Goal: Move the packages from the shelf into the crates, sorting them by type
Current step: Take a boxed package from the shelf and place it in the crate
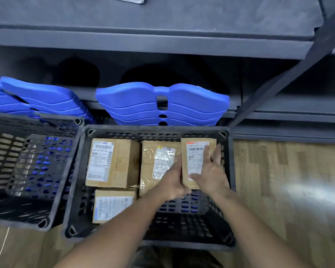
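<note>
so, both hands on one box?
Yes, left hand holds the left edge of the far-right box, right hand rests on its label.

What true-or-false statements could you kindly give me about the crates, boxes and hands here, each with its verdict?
1. The right crate holds four cardboard boxes. True.
2. The left hand and right hand both touch the far-right box. True.
3. The left crate is packed with boxes. False: no box shows in it.
4. The plastic stack behind the crates is red. False: it is blue.
5. The crates sit on a shelf. False: they stand on the wooden floor.
</note>
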Demonstrator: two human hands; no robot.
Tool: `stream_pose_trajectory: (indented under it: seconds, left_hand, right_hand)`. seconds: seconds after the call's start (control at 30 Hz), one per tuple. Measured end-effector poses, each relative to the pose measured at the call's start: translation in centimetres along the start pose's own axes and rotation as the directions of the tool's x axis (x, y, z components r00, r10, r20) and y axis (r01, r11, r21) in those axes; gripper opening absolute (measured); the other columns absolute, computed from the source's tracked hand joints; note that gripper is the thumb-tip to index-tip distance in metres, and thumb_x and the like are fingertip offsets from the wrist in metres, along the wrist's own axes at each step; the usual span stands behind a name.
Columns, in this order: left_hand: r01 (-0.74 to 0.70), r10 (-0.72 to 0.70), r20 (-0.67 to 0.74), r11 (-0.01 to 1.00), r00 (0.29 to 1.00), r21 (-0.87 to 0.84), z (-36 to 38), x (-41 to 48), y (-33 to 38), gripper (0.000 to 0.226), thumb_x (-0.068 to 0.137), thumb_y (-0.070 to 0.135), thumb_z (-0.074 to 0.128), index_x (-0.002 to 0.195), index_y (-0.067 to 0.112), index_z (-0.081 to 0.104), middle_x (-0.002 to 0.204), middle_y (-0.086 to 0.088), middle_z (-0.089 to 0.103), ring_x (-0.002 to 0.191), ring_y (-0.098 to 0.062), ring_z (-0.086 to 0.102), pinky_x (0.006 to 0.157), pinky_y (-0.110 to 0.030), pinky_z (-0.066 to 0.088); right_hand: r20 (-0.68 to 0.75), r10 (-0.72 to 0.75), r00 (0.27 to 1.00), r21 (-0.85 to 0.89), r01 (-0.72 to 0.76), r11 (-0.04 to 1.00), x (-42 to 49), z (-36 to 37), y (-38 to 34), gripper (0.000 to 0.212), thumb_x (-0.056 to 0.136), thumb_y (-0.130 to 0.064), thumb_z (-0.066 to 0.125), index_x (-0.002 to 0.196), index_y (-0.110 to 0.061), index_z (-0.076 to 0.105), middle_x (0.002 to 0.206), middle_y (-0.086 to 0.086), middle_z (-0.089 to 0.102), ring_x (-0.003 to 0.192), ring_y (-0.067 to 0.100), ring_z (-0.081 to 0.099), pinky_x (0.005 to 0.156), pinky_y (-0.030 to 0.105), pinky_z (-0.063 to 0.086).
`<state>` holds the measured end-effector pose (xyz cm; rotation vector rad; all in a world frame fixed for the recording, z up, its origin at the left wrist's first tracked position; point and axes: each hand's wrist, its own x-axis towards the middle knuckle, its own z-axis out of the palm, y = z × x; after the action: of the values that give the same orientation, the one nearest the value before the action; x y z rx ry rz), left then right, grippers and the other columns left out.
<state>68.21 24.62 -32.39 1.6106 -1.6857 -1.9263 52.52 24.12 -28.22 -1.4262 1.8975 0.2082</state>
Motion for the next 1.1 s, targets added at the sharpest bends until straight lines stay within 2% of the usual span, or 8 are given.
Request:
stream_pose_trajectory:
  seconds: [0.1, 0.23, 0.4, 0.5, 0.77, 0.93, 1.03, 1.1]
  left_hand:
    - [-0.013, 0.013, -0.01, 0.999, 1.0, 0.039, 0.3, 0.2, -0.8, 0.123, 0.076, -0.003, 0.084, 0.161, 0.046, 0.011, 0.136, 0.01, 0.064, 0.109, -0.011, 0.07, 0.076, -0.022, 0.059]
    - [-0.046, 0.048, -0.032, 0.997, 0.998, 0.058, 0.5, 0.7, -1.4, 0.12, 0.079, 0.001, 0.083, 0.146, 0.066, 0.009, 0.133, 0.001, 0.066, 0.105, -0.017, 0.072, 0.078, -0.035, 0.064]
    - [0.022, -0.029, 0.032, 0.975, 0.999, 0.221, 0.4, 1.0, -0.7, 0.14, 0.076, 0.013, 0.091, 0.161, 0.036, -0.018, 0.163, 0.014, 0.022, 0.142, -0.005, 0.038, 0.109, -0.017, 0.04]
    - [0.056, -0.065, 0.016, 0.944, 0.998, 0.324, 0.2, 1.8, -0.3, 0.142, 0.077, 0.023, 0.092, 0.163, 0.026, -0.021, 0.174, -0.003, 0.016, 0.155, -0.021, 0.027, 0.119, -0.022, 0.031]
    - [0.07, -0.094, 0.006, 0.781, 0.996, 0.621, -0.5, 2.0, -0.5, 0.133, 0.086, 0.049, 0.081, 0.161, 0.025, -0.025, 0.174, 0.01, -0.015, 0.16, -0.021, 0.001, 0.129, -0.049, 0.008]
    - [0.04, -0.121, 0.044, 0.612, 0.992, 0.79, -2.2, 0.9, 2.1, 0.113, 0.094, 0.047, 0.07, 0.166, 0.018, -0.013, 0.175, -0.003, 0.007, 0.159, -0.031, 0.011, 0.128, -0.051, 0.015]
    - [0.019, 0.076, -0.067, 0.51, 0.995, 0.86, -4.9, -1.2, 3.9, 0.071, 0.105, 0.038, 0.048, 0.165, 0.016, 0.019, 0.166, -0.007, 0.034, 0.151, -0.03, 0.029, 0.123, -0.045, 0.023]
    - [0.08, 0.137, -0.172, 0.511, 0.976, 0.856, -7.1, -3.2, 4.4, 0.06, 0.109, 0.041, 0.034, 0.164, 0.018, 0.024, 0.169, -0.004, 0.03, 0.155, -0.028, 0.024, 0.126, -0.044, 0.019]
  right_hand:
    - [-0.043, -0.069, 0.997, -0.07, 0.066, 0.995, 0.0, 1.6, 0.8, 0.11, 0.1, -0.044, 0.067, 0.165, -0.011, -0.015, 0.156, 0.018, -0.05, 0.159, 0.041, -0.018, 0.128, 0.042, 0.018]
    - [-0.08, -0.233, 0.969, -0.177, 0.217, 0.96, 0.0, 2.7, 1.8, 0.093, 0.104, -0.042, 0.058, 0.166, -0.007, -0.002, 0.159, 0.018, -0.042, 0.152, 0.037, -0.033, 0.129, 0.047, -0.008]
    - [0.057, -0.213, 0.975, -0.268, 0.22, 0.938, 0.3, 2.6, 2.2, 0.094, 0.105, -0.048, 0.055, 0.165, -0.024, -0.013, 0.166, 0.013, -0.035, 0.151, 0.036, -0.034, 0.13, 0.05, -0.008]
    - [0.071, -0.214, 0.974, -0.271, 0.225, 0.936, 1.0, 2.5, 2.2, 0.093, 0.105, -0.048, 0.054, 0.165, -0.025, -0.013, 0.168, 0.012, -0.033, 0.148, 0.033, -0.036, 0.128, 0.048, -0.009]
    - [0.182, -0.186, 0.966, -0.268, 0.231, 0.935, 2.6, 2.9, 2.8, 0.085, 0.109, -0.051, 0.042, 0.153, -0.035, -0.029, 0.162, 0.007, -0.044, 0.146, 0.033, -0.043, 0.128, 0.047, -0.016]
    - [0.19, -0.132, 0.973, -0.282, 0.183, 0.942, 2.4, 1.3, 1.6, 0.079, 0.11, -0.049, 0.042, 0.166, -0.03, -0.01, 0.17, 0.007, -0.03, 0.157, 0.034, -0.028, 0.13, 0.046, -0.007]
    - [0.015, -0.158, 0.987, -0.266, 0.156, 0.951, 1.3, 0.1, 0.1, 0.062, 0.112, -0.047, 0.03, 0.166, -0.018, 0.024, 0.175, 0.014, 0.004, 0.162, 0.038, 0.001, 0.132, 0.049, 0.007]
    - [-0.111, -0.242, 0.964, -0.303, 0.199, 0.932, 0.2, -0.6, -1.2, 0.071, 0.11, -0.052, 0.013, 0.153, -0.012, 0.053, 0.166, 0.017, 0.035, 0.155, 0.042, 0.03, 0.126, 0.056, 0.03]
